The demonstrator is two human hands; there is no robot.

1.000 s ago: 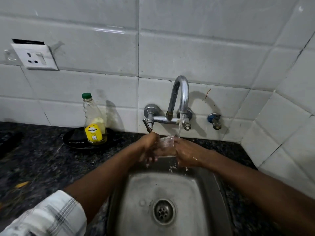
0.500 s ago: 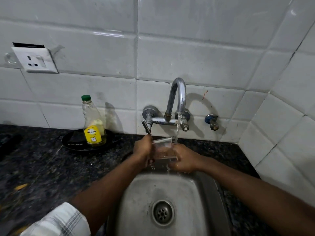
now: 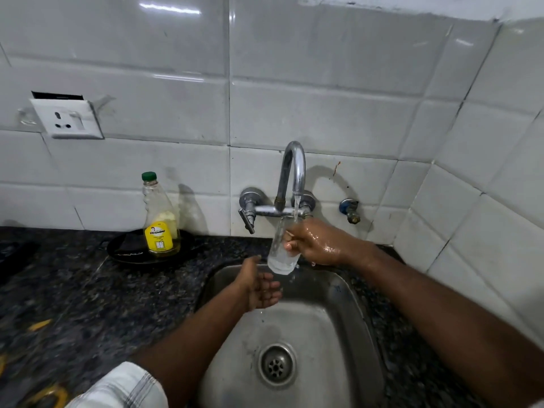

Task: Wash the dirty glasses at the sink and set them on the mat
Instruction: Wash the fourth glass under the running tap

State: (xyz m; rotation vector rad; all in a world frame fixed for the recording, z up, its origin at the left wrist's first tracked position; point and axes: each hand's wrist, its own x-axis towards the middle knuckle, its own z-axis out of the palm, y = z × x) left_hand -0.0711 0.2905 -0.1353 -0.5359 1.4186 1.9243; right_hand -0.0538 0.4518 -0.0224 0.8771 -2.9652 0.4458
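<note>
Rinsing: glass (image 3: 281,248) under running tap (image 3: 298,163), over back edge of sink (image 3: 347,334).
R hand (image 3: 316,242) fingers curled round glass, upright, part-filled; L hand (image 3: 259,285) just below, fingers relaxed, holding nothing. Prob. mid-wash; setting on mat left. No mat/other glasses seen.

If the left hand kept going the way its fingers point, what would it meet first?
Probably the sink's right inner wall, after passing just under the glass; depth is unclear.

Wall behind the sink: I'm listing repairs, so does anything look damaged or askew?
Yes: the socket, up left of the tap, sits tilted, with a dark gap above it. A reddish streak shows right of the tap.
</note>
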